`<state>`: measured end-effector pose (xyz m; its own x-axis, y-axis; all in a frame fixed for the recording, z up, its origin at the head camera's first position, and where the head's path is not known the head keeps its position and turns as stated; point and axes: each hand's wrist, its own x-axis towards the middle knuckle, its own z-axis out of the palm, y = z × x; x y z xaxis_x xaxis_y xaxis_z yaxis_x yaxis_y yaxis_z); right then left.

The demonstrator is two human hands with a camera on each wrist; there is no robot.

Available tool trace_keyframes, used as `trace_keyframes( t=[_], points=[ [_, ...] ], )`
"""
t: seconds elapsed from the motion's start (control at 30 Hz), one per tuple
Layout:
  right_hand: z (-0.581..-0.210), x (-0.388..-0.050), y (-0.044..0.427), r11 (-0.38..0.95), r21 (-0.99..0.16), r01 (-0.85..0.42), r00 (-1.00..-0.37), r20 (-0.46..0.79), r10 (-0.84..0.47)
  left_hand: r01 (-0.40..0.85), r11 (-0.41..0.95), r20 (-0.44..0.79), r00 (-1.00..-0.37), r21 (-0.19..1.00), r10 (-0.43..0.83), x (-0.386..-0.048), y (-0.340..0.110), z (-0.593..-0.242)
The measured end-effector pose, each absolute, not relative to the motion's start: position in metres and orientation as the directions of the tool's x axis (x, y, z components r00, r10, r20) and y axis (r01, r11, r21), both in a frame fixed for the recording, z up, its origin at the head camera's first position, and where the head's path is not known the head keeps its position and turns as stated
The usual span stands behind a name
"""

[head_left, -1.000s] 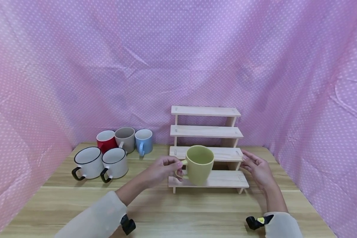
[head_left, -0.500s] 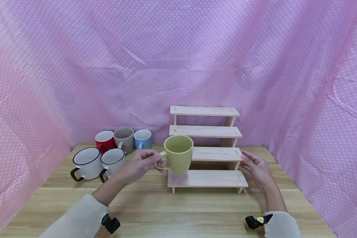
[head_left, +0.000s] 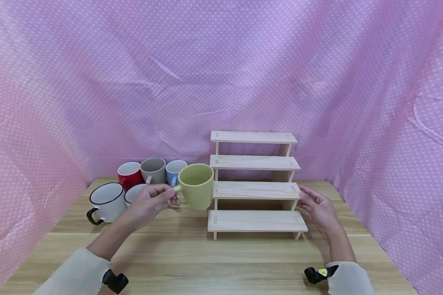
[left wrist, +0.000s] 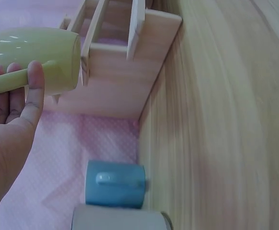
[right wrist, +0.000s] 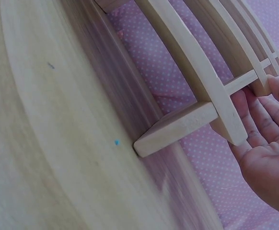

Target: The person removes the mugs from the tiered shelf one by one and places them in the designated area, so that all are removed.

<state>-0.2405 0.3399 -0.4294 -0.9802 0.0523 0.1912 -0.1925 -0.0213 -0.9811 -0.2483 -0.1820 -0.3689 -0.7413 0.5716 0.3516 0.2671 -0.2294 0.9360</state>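
My left hand (head_left: 152, 205) pinches the handle of a yellow-green mug (head_left: 198, 189) and holds it upright in the air, just left of a four-step wooden display rack (head_left: 256, 221). In the left wrist view the thumb lies along the mug's handle (left wrist: 7, 81), with the fingers behind it. At the rack's right side, my right hand (head_left: 319, 209) grips the end of the second step from the bottom. The right wrist view has its thumb on that step's end (right wrist: 260, 86), fingers behind the side panel. None of the steps bears a mug.
Left on the wooden table (head_left: 221, 266) stand a red mug (head_left: 130, 177), a grey mug (head_left: 154, 170), a light blue mug (head_left: 174, 170) and two black-rimmed white mugs, one (head_left: 108, 203) beside another (head_left: 133, 193) partly covered by my left hand. A pink dotted cloth (head_left: 221, 73) hangs behind.
My left hand has carried the yellow-green mug leftward and slightly up, from in front of the rack's lower steps to beside the rack. The right hand has stayed at the rack's side.
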Motion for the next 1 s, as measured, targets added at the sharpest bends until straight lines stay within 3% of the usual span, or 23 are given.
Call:
trace_keyframes(
  t=[0.37,0.73,1.0],
  points=[
    [-0.430,-0.240,0.340,-0.056,-0.974,-0.220,-0.975,0.218,0.042,0.250,-0.219,0.329,-0.797,0.943,0.506,-0.246,-0.209,-0.383],
    [-0.430,-0.241,0.340,-0.063,-0.972,-0.228,-0.973,0.226,0.035,0.165,0.014,0.153,-0.941,0.986,0.301,-0.239,-0.208,-0.397],
    [-0.431,-0.243,0.340,-0.066,-0.973,-0.223,-0.975,0.222,0.031,0.102,0.066,0.085,-0.969,0.993,0.230,-0.241,-0.206,-0.414]
  ],
)
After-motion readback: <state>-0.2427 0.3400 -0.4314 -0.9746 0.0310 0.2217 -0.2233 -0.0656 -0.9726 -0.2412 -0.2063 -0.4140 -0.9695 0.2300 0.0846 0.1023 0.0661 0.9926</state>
